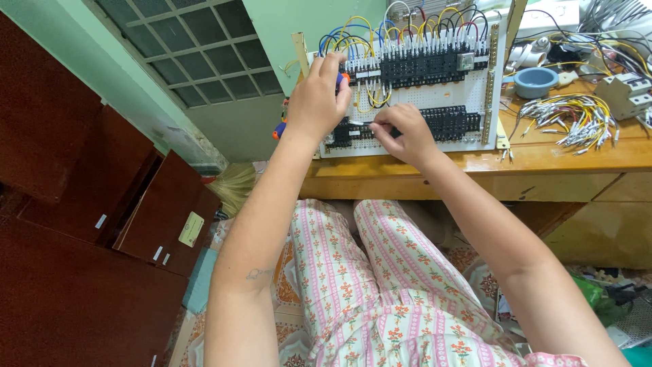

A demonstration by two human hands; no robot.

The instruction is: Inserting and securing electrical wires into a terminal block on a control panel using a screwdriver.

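fingers (377,131): two hands | one wiring panel (441,102) | two terminal rows | one blue bowl (535,81)

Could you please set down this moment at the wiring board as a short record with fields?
Setting: wooden bench, seen from above by a seated person
Left hand: closed around a screwdriver, only its orange-and-blue handle showing, against the panel
Right hand: fingertips pinched at the lower row of black terminal blocks
Panel: white perforated board, upright, coloured wires looped along the top row
Nearby: bundle of loose wires, blue bowl, grey breaker
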